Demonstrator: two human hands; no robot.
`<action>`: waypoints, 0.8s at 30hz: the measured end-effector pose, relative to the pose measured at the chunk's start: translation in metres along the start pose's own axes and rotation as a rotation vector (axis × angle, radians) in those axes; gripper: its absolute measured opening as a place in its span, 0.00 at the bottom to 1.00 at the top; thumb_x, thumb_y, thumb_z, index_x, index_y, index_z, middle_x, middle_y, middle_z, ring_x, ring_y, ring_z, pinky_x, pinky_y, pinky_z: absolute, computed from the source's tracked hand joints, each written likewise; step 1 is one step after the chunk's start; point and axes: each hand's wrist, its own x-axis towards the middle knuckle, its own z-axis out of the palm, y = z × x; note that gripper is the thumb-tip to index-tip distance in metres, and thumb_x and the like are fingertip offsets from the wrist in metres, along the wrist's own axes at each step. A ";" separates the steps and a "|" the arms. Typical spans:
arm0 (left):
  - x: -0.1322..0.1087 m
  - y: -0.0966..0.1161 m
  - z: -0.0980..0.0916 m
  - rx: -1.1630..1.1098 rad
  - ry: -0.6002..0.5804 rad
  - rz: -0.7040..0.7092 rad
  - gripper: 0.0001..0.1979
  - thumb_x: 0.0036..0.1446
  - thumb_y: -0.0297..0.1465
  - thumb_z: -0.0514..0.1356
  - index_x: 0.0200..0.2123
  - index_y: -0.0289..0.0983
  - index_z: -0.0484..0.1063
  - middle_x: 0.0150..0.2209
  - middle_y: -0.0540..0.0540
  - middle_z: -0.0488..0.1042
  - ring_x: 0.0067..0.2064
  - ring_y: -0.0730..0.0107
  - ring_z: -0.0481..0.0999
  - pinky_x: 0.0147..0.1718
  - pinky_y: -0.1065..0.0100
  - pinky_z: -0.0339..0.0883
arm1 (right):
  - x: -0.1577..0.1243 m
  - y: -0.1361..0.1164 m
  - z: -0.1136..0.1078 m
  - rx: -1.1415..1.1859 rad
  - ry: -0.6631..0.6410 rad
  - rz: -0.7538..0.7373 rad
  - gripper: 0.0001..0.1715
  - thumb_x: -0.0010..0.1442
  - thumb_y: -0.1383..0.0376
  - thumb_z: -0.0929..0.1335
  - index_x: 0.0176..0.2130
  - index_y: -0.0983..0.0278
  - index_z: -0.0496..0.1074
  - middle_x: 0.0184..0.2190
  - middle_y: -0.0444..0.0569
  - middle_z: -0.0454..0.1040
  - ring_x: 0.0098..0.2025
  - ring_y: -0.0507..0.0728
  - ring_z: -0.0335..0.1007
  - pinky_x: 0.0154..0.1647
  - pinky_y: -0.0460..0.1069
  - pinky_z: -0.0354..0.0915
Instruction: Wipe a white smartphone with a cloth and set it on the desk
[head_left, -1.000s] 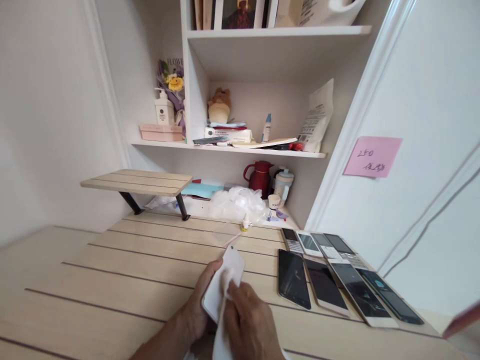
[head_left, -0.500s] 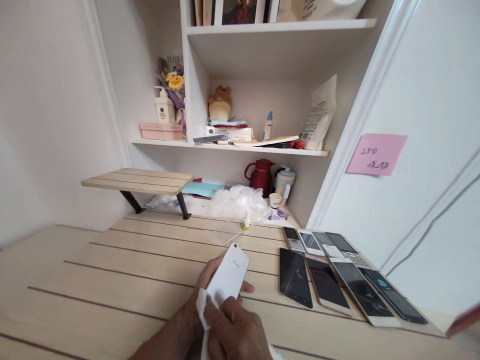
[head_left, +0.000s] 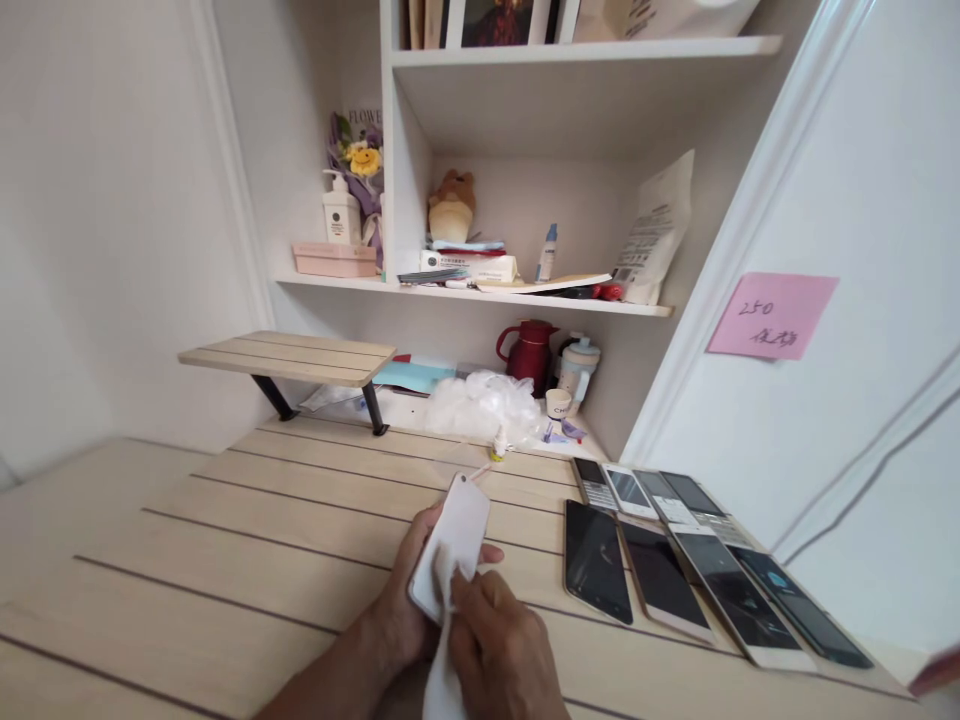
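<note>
A white smartphone [head_left: 466, 515] lies back side up in my left hand [head_left: 405, 590], tilted, its camera end pointing away from me. My left fingers wrap round it from below, with fingertips showing past its right edge. My right hand [head_left: 504, 640] is closed on a white cloth [head_left: 444, 655] and presses part of it against the lower middle of the phone's back. The rest of the cloth hangs down toward me. Both hands are above the slatted wooden table [head_left: 247, 590].
To the right, several phones [head_left: 598, 560] lie in two rows. A small dropper bottle [head_left: 499, 443] stands beyond my hands, near crumpled clear plastic [head_left: 484, 403]. At the back left is a small raised wooden stand [head_left: 292, 355]. A red jug [head_left: 531, 355] and a cup [head_left: 557, 403] stand under the shelf.
My right hand has moved the cloth from the phone's lower left edge up onto its back. The phone has shifted slightly left, and the view has turned a little left.
</note>
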 end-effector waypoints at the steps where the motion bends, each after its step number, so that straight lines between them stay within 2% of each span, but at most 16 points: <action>1: 0.001 -0.001 -0.001 -0.011 0.004 -0.003 0.29 0.58 0.52 0.58 0.36 0.28 0.80 0.29 0.36 0.83 0.25 0.62 0.78 0.26 0.66 0.69 | 0.000 0.002 0.001 -0.014 0.009 0.030 0.23 0.60 0.73 0.61 0.52 0.62 0.73 0.31 0.48 0.73 0.27 0.54 0.75 0.26 0.44 0.69; 3: 0.004 0.000 -0.003 -0.003 -0.001 -0.023 0.30 0.58 0.52 0.59 0.35 0.26 0.79 0.27 0.35 0.82 0.23 0.64 0.76 0.24 0.68 0.67 | -0.002 0.002 0.004 -0.039 0.020 0.017 0.22 0.60 0.74 0.62 0.51 0.62 0.73 0.33 0.50 0.74 0.27 0.54 0.76 0.26 0.43 0.69; 5: 0.007 0.004 -0.007 0.009 -0.024 -0.030 0.29 0.58 0.51 0.59 0.37 0.27 0.79 0.29 0.35 0.82 0.21 0.66 0.74 0.20 0.70 0.63 | -0.004 -0.003 0.008 -0.041 0.015 -0.068 0.25 0.59 0.73 0.62 0.54 0.61 0.73 0.33 0.50 0.74 0.25 0.54 0.74 0.24 0.44 0.68; 9: 0.014 0.012 -0.012 0.016 -0.068 -0.055 0.30 0.58 0.51 0.58 0.41 0.27 0.78 0.36 0.32 0.83 0.25 0.62 0.78 0.17 0.70 0.61 | -0.003 -0.010 0.007 0.008 -0.058 -0.174 0.30 0.59 0.72 0.62 0.58 0.57 0.71 0.27 0.46 0.70 0.20 0.54 0.69 0.20 0.44 0.64; 14: 0.009 0.012 -0.005 0.023 -0.047 0.010 0.28 0.59 0.49 0.58 0.39 0.26 0.79 0.35 0.33 0.83 0.26 0.63 0.77 0.20 0.69 0.64 | 0.005 -0.005 -0.006 0.125 -0.065 -0.182 0.24 0.63 0.71 0.62 0.56 0.60 0.73 0.27 0.45 0.67 0.22 0.52 0.67 0.22 0.43 0.63; 16: 0.003 0.010 0.000 -0.013 -0.054 0.032 0.27 0.59 0.48 0.59 0.39 0.26 0.79 0.35 0.33 0.83 0.27 0.63 0.78 0.22 0.68 0.67 | 0.007 -0.002 -0.010 0.153 -0.023 -0.162 0.23 0.64 0.71 0.61 0.55 0.61 0.74 0.29 0.46 0.69 0.24 0.52 0.69 0.25 0.43 0.65; 20: -0.004 0.006 0.008 -0.087 -0.059 0.053 0.25 0.59 0.47 0.60 0.37 0.27 0.80 0.31 0.36 0.83 0.26 0.62 0.78 0.27 0.65 0.70 | 0.006 0.007 -0.010 0.080 0.092 -0.008 0.21 0.67 0.72 0.59 0.53 0.63 0.74 0.29 0.48 0.70 0.26 0.53 0.72 0.28 0.44 0.68; 22: -0.006 0.006 0.009 -0.083 -0.055 0.073 0.25 0.60 0.46 0.59 0.37 0.28 0.80 0.30 0.36 0.83 0.26 0.61 0.78 0.28 0.65 0.70 | 0.003 0.008 -0.007 -0.005 0.091 0.044 0.21 0.67 0.71 0.59 0.54 0.64 0.73 0.28 0.46 0.69 0.25 0.53 0.72 0.26 0.43 0.67; 24: -0.005 0.006 0.007 -0.061 -0.043 0.074 0.25 0.60 0.47 0.58 0.37 0.28 0.80 0.30 0.36 0.83 0.26 0.62 0.77 0.27 0.65 0.69 | -0.001 0.005 -0.003 -0.048 0.056 0.034 0.21 0.66 0.72 0.60 0.55 0.64 0.72 0.30 0.47 0.70 0.26 0.53 0.73 0.27 0.44 0.67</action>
